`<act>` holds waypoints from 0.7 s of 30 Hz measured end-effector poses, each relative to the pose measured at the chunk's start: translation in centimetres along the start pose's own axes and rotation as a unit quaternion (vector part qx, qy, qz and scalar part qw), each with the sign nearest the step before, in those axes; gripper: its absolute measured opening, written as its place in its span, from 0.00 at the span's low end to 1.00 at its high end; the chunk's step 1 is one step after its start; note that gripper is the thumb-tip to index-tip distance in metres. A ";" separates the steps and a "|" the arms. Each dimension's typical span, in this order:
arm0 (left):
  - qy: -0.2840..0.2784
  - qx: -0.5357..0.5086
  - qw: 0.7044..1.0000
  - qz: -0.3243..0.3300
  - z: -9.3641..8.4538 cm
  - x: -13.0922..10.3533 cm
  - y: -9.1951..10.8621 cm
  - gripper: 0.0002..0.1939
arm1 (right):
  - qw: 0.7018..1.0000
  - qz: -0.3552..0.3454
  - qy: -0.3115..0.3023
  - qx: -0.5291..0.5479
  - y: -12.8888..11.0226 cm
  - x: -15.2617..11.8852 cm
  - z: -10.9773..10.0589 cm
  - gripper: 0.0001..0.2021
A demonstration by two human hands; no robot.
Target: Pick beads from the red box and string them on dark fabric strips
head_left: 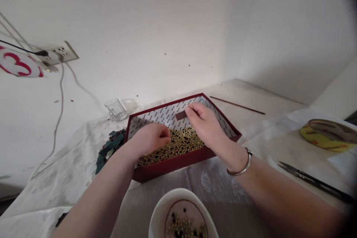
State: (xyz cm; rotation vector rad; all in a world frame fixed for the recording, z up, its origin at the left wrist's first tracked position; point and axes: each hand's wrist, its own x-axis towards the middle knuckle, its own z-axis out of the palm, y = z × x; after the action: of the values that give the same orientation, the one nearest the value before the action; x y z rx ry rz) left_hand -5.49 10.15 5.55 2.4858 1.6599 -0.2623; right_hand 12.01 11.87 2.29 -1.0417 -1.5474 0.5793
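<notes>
A dark red box [173,166] with a white printed lining stands on the covered table. Small round tan and black grains [178,148], beads or beans, cover its bottom. My right hand [205,122] is over the box's right half, thumb and fingers pinching the end of a small flat brown rectangular piece [181,115]. Over the left part of the box, close above the grains, my left hand [153,137] is closed with its fingertips together. Whether anything sits between them cannot be seen. In front of the box is a white bowl [158,210] with more such grains inside.
Dark green scraps [111,143] lie left of the box, near a clear glass mug [115,109]. A thin brown stick [237,105] is at the back right. Black scissors [315,180] and a yellow tape roll [320,139] lie right. A cord hangs below the wall socket [63,52].
</notes>
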 end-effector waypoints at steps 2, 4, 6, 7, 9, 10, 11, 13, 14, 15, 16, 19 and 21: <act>-0.056 0.033 0.998 0.004 1.0 1.5 -0.3 0.11 | 1.000 0.020 -0.006 0.007 0.0 -0.1 0.1 0.15; -0.081 0.051 0.995 0.019 1.8 2.0 0.0 0.10 | 0.999 0.030 -0.019 0.009 -0.1 -0.1 0.1 0.15; -0.095 0.067 0.993 0.028 2.3 1.9 0.5 0.08 | 0.999 0.031 -0.029 0.008 -0.2 -0.2 0.1 0.15; -0.102 0.074 0.992 0.028 2.5 1.8 0.7 0.08 | 0.999 0.031 -0.029 0.008 -0.2 -0.2 0.2 0.15; -0.103 0.085 0.991 0.020 2.6 1.8 0.8 0.07 | 0.999 0.037 -0.028 0.012 -0.3 -0.2 0.1 0.15; -0.095 0.090 0.991 0.013 2.5 1.8 0.7 0.07 | 0.999 0.041 -0.026 0.016 -0.3 -0.2 0.1 0.14; -0.080 0.096 0.992 0.005 2.4 1.9 0.7 0.07 | 0.999 0.042 -0.026 0.019 -0.3 -0.2 0.1 0.14; -0.037 0.108 0.993 -0.013 2.1 1.9 0.4 0.11 | 0.998 0.041 -0.034 0.025 -0.2 -0.2 0.1 0.14; -0.013 0.113 0.993 -0.023 1.9 1.8 0.2 0.14 | 0.998 0.038 -0.039 0.024 -0.2 -0.2 0.1 0.14; 0.008 0.120 0.992 -0.034 1.6 1.6 0.1 0.17 | 0.998 0.036 -0.044 0.022 -0.2 -0.2 0.1 0.14; 0.035 0.123 0.991 -0.044 1.2 1.2 -0.1 0.19 | 0.998 0.035 -0.050 0.019 -0.2 -0.2 0.1 0.14; 0.152 0.086 0.982 -0.077 0.0 -0.1 -0.2 0.17 | 0.997 0.036 -0.067 0.007 -0.3 -0.1 0.1 0.14; 0.249 0.020 0.964 -0.095 -0.6 -1.0 0.3 0.13 | 0.996 0.032 -0.079 -0.006 -0.3 -0.1 0.1 0.14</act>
State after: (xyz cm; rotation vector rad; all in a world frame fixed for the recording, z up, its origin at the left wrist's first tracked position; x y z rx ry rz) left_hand -5.57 9.25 6.41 2.5664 2.0956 0.3478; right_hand 11.80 11.63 2.44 -1.0787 -1.6603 0.7122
